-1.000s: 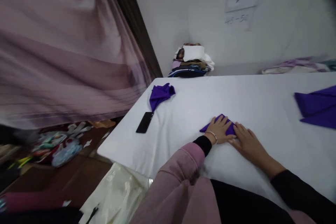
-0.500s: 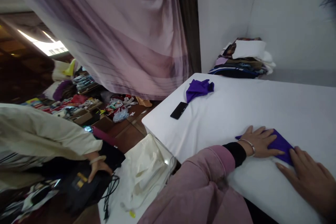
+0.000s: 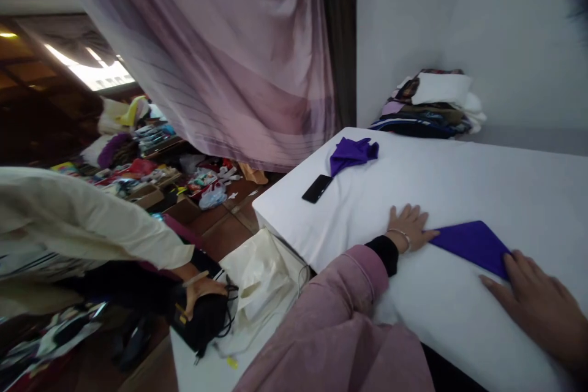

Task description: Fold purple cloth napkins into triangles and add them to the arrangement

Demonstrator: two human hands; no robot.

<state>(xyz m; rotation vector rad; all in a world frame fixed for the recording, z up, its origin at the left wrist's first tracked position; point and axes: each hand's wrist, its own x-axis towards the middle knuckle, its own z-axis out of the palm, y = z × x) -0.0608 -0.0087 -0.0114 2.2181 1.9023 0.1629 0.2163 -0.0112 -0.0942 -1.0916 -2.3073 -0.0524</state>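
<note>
A folded purple cloth (image 3: 473, 246) lies flat on the white-covered table (image 3: 459, 184), its narrow corner pointing left. My left hand (image 3: 408, 229), with a bracelet at the wrist, is spread flat on the white cover, its thumb at that left corner. At the cloth's right end rests my right hand (image 3: 537, 300), fingers stretched out, the fingertips touching the purple edge. Neither hand grips anything. A second, crumpled purple cloth (image 3: 353, 154) sits near the far left corner of the table, beside a black phone (image 3: 316, 188).
A pile of folded clothes (image 3: 427, 104) stands by the wall behind the table. A pink curtain (image 3: 257, 61) hangs at the left. Another person's hand (image 3: 202, 291) holds a black bag (image 3: 202, 321) near a cream plastic bag (image 3: 257, 275). Cluttered boxes (image 3: 147, 196) cover the floor.
My left hand has slid left off the cloth, uncovering more of it. My right hand stays about where it was. The other person's hand has moved right with the black bag.
</note>
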